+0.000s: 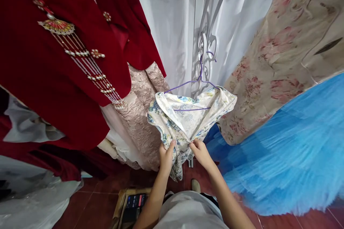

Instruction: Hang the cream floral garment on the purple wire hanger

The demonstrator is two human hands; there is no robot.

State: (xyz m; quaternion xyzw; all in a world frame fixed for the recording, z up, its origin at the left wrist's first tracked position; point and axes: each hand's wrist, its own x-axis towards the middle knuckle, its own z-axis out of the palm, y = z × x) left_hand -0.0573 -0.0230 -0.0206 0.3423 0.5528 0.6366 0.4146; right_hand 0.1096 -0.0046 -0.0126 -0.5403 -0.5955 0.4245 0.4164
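Observation:
A white garment (188, 114) with a blue and yellow floral print hangs from a purple wire hanger (182, 85), its collar lying open in a V. The hanger's hook is at a white scrolled metal rack (202, 44). My left hand (167, 155) grips the garment's left front, thumb on top of the cloth. At the bottom of the V, my right hand (199, 149) pinches the front edge between thumb and fingers. The lower part of the garment drops below my hands, partly hidden by them.
On the left hang a dark red velvet garment (88, 43) with a beaded tassel and a pink textured dress (142, 121). To the right are a beige floral dress (268, 64) and blue tulle (282, 150). A box (120, 204) with a phone (135, 200) stands on the red tiled floor.

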